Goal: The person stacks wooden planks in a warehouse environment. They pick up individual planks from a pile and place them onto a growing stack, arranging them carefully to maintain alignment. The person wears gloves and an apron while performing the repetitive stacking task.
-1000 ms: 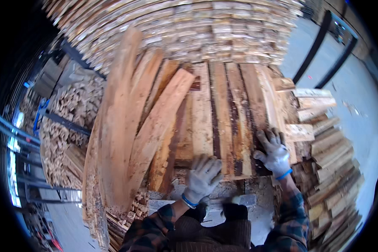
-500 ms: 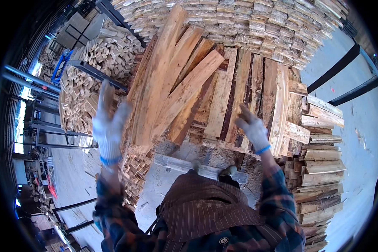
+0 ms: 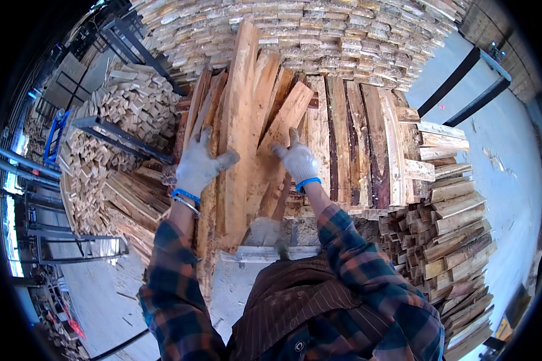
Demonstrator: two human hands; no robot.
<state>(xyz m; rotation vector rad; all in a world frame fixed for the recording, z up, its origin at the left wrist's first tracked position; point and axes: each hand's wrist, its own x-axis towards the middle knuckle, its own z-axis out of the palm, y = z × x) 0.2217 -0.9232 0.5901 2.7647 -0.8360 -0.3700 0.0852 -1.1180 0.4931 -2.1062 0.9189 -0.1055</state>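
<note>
Several long rough-sawn boards lie loosely fanned on a stack of wood in front of me, the longest board (image 3: 239, 114) uppermost. My left hand (image 3: 200, 168), in a white knit glove with a blue cuff, rests with spread fingers on the boards at the left, its thumb by the longest board's left edge. In a matching glove, my right hand (image 3: 298, 161) is at the right edge of a slanted board (image 3: 290, 114). Its thumb and fingers are apart, the thumb over that board. Neither hand is wrapped round a board.
Right of the loose boards, a row of planks (image 3: 358, 144) lies side by side on the stack. A tall wall of stacked wood (image 3: 319, 42) stands behind. Cut pieces are heaped at the left (image 3: 126, 99), beside a dark metal bar (image 3: 123, 138). More stacked boards (image 3: 457, 228) stand at the right.
Both hands have come inward and down onto the loose boards, the left moving right and the right moving left. The longest board now stands more upright in the view, which has shifted.
</note>
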